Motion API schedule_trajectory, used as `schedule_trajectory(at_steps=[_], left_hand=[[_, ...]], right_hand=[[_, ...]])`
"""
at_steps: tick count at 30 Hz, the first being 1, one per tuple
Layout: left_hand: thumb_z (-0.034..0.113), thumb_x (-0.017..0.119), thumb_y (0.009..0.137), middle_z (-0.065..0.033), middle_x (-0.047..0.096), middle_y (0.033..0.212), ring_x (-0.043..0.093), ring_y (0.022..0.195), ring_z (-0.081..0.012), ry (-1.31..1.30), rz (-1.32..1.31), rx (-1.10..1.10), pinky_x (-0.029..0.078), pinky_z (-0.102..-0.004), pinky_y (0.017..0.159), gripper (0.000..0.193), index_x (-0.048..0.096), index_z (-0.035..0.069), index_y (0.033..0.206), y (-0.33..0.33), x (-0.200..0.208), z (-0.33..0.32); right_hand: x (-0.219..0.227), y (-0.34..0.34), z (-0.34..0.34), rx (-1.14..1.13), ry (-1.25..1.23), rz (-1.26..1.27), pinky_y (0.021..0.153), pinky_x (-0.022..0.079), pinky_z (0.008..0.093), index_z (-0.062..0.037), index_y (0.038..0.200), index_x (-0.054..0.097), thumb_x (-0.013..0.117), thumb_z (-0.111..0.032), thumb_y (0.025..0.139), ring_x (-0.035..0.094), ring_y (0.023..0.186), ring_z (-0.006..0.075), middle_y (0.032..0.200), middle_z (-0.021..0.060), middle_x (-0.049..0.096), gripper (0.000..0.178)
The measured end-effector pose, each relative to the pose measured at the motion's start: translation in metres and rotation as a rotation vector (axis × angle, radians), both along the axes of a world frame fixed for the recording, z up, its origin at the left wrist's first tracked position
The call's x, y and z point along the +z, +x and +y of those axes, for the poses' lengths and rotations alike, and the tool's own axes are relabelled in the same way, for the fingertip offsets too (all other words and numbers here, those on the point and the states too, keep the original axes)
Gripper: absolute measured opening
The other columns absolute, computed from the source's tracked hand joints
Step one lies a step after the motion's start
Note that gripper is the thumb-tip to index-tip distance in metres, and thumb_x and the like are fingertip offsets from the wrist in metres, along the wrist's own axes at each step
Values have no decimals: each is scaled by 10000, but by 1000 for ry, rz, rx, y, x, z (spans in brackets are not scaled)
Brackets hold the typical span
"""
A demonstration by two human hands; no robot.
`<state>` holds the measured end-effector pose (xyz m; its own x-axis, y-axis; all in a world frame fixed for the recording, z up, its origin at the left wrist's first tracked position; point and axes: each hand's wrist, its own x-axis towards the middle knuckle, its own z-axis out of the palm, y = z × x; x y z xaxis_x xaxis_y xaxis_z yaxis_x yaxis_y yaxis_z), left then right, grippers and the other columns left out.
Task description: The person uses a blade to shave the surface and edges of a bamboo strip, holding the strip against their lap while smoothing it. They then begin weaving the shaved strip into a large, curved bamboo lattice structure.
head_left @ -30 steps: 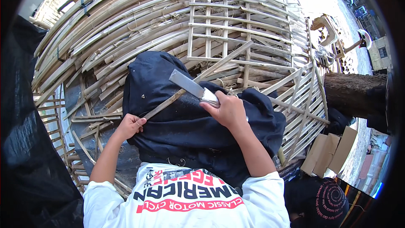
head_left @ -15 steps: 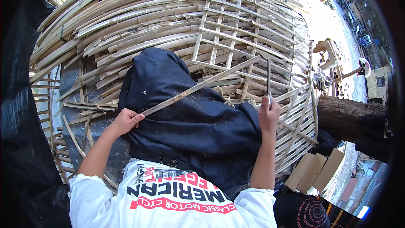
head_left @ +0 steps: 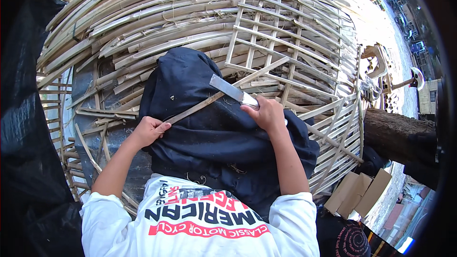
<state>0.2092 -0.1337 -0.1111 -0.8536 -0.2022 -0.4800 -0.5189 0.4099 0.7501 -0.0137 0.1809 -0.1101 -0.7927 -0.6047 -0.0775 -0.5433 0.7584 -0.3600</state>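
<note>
My left hand (head_left: 153,131) pinches the near end of a long, narrow bamboo strip (head_left: 197,107), which slants up and away to the right. In my right hand (head_left: 264,114) is a knife (head_left: 226,88) with a broad, square-ended blade; my fingers wrap round its pale handle. The blade lies across the middle of the strip in this view; whether it touches cannot be told. Dark cloth (head_left: 209,143) covers my lap and legs beneath both hands. A few thin curled shavings rest on the cloth.
Long split bamboo pieces (head_left: 157,24) are stacked ahead. Bamboo lattice frames (head_left: 271,24) lean on the stack, with another slatted panel (head_left: 335,133) at the right. Further right are a thick log (head_left: 397,131) and an opened cardboard box (head_left: 357,192). Black sheeting (head_left: 28,114) hangs at the left.
My right hand has moved left with the knife, and the blade has swung from upright to pointing left over the strip. My left hand keeps its hold on the strip.
</note>
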Motion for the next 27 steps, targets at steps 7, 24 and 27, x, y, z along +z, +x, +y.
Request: schedule_trajectory(at_steps=[7,24,27], left_hand=[[448,625,926,-17,541,528,476,522,-79,100,-37,21,390,-270,517,545,620,-6,625,10,-8,-5],[379,613,938,-163,512,534,549,497,-267,-218,198,-54,428,-358,513,483,574,-9,653,12,1,16],[372,624,923,-202,539,575,576,557,-378,-428,326,-79,446,-415,509,451,561,12,659,14,2,25]], right_hand=[[2,-73,92,-630,-184,13,669,465,509,41,768,648,453,-665,900,627,723,450,677,247,624,745],[51,44,-8,-145,-138,-128,653,516,473,-4,784,637,626,-609,817,648,700,417,696,229,647,606],[46,40,-22,-120,-98,-182,665,497,475,7,793,637,643,-550,826,634,720,426,691,230,631,558]])
